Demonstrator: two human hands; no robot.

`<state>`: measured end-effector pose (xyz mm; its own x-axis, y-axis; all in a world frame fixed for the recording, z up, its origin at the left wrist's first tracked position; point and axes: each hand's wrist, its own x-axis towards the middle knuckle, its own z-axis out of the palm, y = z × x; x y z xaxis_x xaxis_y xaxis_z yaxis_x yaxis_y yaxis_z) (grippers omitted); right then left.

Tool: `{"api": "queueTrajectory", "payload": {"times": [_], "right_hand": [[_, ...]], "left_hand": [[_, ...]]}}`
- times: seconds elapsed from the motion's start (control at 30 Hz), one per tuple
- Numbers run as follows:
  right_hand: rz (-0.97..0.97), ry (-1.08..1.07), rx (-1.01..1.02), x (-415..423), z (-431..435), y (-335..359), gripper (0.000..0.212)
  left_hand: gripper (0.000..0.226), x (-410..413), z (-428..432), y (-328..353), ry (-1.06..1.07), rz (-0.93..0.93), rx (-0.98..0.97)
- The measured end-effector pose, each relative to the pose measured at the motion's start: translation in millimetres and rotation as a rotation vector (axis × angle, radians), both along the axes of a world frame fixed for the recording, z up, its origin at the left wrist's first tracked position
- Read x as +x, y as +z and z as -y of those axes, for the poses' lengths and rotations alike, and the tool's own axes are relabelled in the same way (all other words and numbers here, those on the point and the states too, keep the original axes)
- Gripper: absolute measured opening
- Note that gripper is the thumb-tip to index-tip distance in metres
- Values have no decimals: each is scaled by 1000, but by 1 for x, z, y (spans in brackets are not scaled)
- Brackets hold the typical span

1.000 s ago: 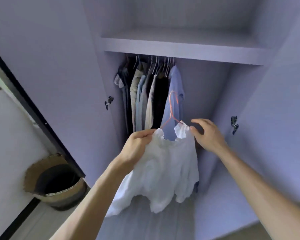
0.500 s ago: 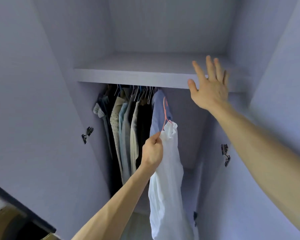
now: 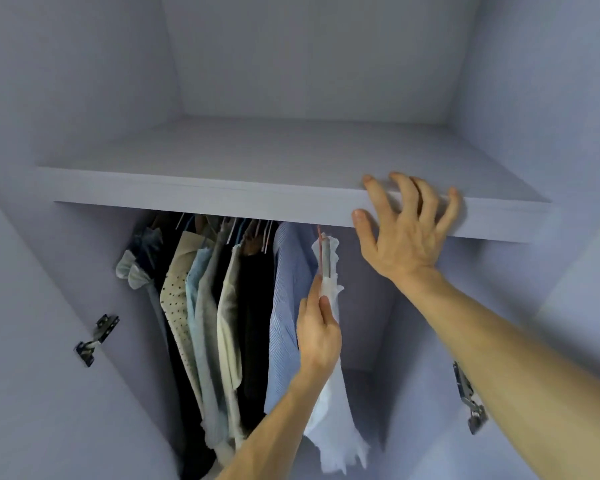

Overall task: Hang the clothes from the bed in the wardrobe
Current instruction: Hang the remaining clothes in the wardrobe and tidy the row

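Note:
A white shirt (image 3: 335, 414) hangs on an orange hanger (image 3: 320, 242) at the right end of the row of clothes, its hook hidden behind the shelf edge. My left hand (image 3: 317, 336) pinches the shirt's shoulder just under the hanger neck. My right hand (image 3: 404, 230) rests on the front edge of the wardrobe shelf (image 3: 222, 199), fingers spread and curved over the top. The rail itself is out of sight under the shelf.
Several garments hang left of the white shirt: a blue striped shirt (image 3: 286, 306), dark, beige and dotted pieces (image 3: 175, 306). Door hinges sit on the left wall (image 3: 96, 339) and right wall (image 3: 470, 400). Free space lies to the right of the white shirt.
My left hand has lifted the hanger with the white shirt up to just under the shelf. My right hand came down from the air onto the shelf edge. The view tilted upward.

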<state>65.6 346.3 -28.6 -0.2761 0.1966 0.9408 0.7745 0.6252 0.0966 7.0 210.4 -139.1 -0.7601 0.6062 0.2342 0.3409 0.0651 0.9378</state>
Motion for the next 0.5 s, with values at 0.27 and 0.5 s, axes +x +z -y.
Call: {"api": "queueTrajectory", "payload": {"times": [0.27, 0.5], "right_hand": [[-40, -37, 111, -8, -10, -6, 46], [-56, -39, 127, -8, -16, -2, 45]], "left_hand": [[48, -49, -70, -18, 51, -142, -21], [48, -43, -71, -29, 133, -149, 14]]}}
